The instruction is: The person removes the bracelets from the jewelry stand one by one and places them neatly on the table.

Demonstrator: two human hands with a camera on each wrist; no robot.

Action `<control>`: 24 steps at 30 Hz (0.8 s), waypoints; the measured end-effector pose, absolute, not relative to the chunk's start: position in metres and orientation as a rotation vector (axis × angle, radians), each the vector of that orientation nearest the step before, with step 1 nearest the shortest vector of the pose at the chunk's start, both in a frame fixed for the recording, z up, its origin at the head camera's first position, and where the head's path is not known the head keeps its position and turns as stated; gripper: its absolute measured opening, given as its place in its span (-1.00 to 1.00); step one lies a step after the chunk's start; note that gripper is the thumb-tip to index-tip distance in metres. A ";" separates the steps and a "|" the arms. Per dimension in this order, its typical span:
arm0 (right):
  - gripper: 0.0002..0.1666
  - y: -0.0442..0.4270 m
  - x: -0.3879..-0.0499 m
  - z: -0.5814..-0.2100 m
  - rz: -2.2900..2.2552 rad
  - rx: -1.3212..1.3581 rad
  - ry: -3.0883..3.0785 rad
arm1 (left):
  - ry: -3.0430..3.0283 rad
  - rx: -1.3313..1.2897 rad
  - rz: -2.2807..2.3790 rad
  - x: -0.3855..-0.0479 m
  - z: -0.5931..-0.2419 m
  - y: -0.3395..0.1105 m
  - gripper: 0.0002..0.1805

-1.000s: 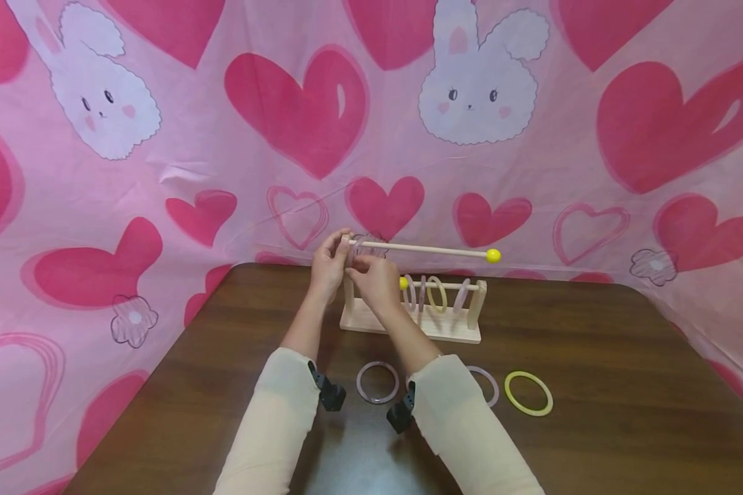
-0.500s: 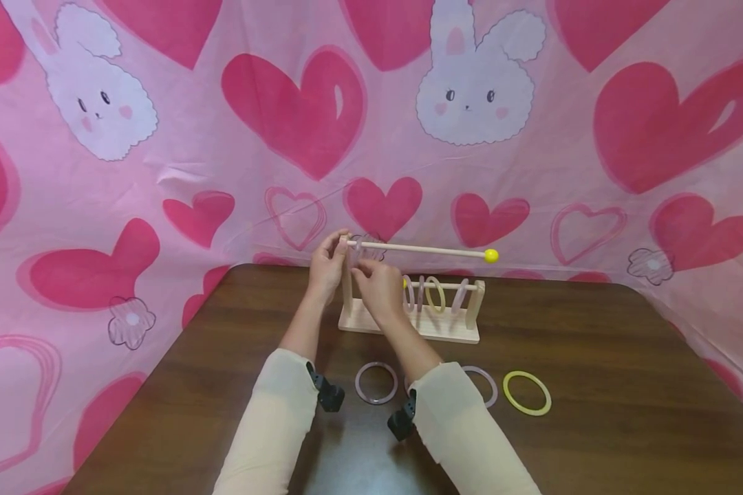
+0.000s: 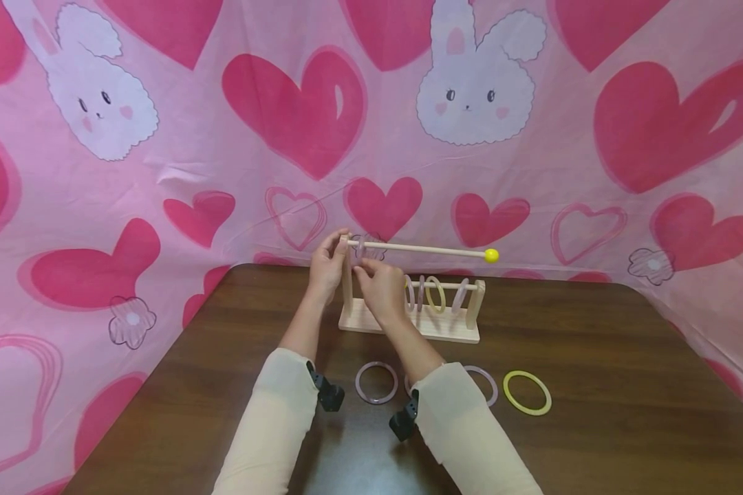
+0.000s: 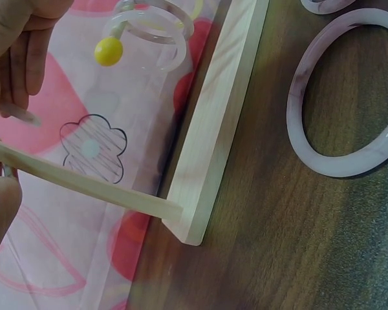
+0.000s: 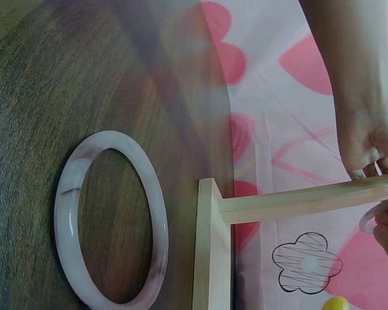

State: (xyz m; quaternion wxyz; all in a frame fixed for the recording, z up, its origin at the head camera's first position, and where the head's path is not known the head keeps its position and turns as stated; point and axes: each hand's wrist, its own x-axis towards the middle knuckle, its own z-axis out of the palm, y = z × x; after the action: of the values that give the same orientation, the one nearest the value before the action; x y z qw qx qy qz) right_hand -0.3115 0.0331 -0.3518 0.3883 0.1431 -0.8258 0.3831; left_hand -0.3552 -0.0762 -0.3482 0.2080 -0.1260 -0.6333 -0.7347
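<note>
Rack (image 3: pixel 436 331): left hand (image 3: pixel 327 268) grips | pale ring (image 3: pixel 360 252): right hand (image 3: pixel 381 287) pinches

- A dark brown desk (image 3: pixel 613 385) with a wood-grain top and rounded far corners; a pale sheen shows on its near middle part.
- Toward its far side, a pale wooden rack (image 3: pixel 436 333), its long flat rectangular base resting on the top.
- Nearer the person, a glossy, marbled pale lilac round ring (image 4: pixel 295 106), lying flat in front of the rack's left part.
- Just right of it, a second pale lilac round ring (image 4: pixel 326 9), mostly hidden in the head view.
- Farther right, a third pale lilac round ring (image 3: pixel 493 390), partly covered by a sleeve.
- Rightmost, a yellow round ring (image 3: pixel 532 412), flat, apart from the rack.
</note>
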 end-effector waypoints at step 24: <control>-0.84 0.041 -0.307 -0.348 0.984 0.385 -1.992 | -1.761 -0.323 -2.060 -0.356 -0.347 -0.076 -0.67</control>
State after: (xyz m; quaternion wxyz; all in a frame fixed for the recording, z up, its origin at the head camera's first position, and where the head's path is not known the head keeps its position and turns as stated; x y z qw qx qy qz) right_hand -0.3068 0.0413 -0.3475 0.4289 0.1543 -0.7980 0.3941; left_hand -0.3556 -0.0755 -0.3473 0.2050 -0.1158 -0.6315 -0.7387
